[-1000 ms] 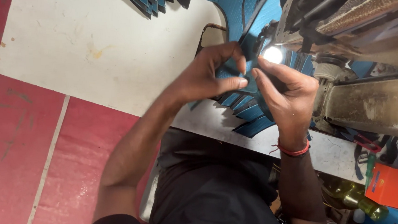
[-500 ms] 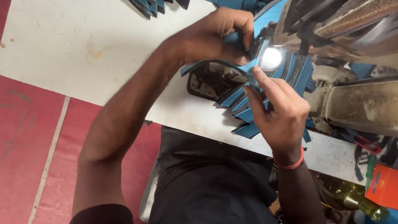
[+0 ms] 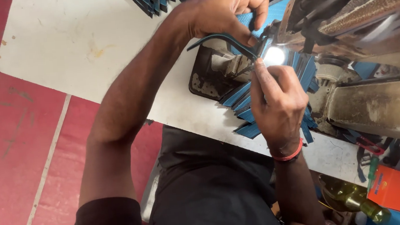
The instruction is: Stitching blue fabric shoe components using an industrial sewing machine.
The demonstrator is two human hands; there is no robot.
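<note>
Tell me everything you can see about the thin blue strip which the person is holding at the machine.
The blue strip is thin, narrow and dark teal-blue, perhaps leather or fabric. It curves in an arch above the white table, not lying flat. The left hand pinches its far end near the machine's small bright lamp. The right hand points a fingertip at the same spot. Its other end hangs free above a dark opening in the table.

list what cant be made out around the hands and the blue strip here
Head view only:
- Where the blue strip meets the machine: washed out by the lamp glare.
- Left hand palm: turned away.
- Right hand fingers' undersides: hidden behind the hand.
- Machine top: cut off by the frame edge.
</note>
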